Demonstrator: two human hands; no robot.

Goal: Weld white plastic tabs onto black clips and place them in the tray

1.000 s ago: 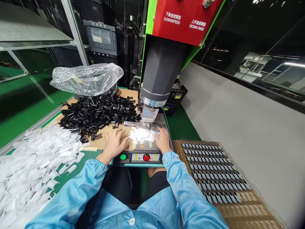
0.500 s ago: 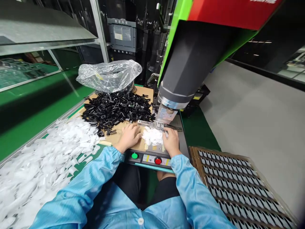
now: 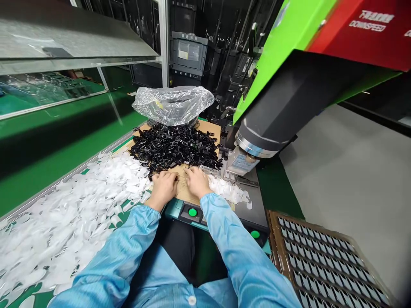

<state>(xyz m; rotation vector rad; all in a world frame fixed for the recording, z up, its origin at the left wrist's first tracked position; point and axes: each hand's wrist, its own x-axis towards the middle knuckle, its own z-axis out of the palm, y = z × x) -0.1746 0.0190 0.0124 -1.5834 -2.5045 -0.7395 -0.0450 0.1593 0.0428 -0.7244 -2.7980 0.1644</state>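
Note:
My left hand (image 3: 163, 188) is at the front edge of the pile of black plastic parts (image 3: 176, 145), its fingers curled down by the cardboard (image 3: 183, 185). Across a strip of bare cardboard, my right hand (image 3: 196, 181) rests with its fingertips near the same pile. What either hand touches or holds is hidden beneath the fingers. A small heap of white pieces (image 3: 228, 188) lies right of my right hand, below the machine head (image 3: 244, 160). Many more white pieces (image 3: 73, 214) are spread over the green surface at the left.
Behind the black parts stands a clear plastic bag (image 3: 173, 105). Green buttons (image 3: 192, 212) sit on the machine's front edge. A tray of rows of grey parts (image 3: 324, 256) lies at the lower right. Grey crates (image 3: 189, 53) stand at the back.
My right hand has moved left from the machine head's side of the white heap to the cardboard. My left hand has shifted slightly left, toward the black parts. The view has turned.

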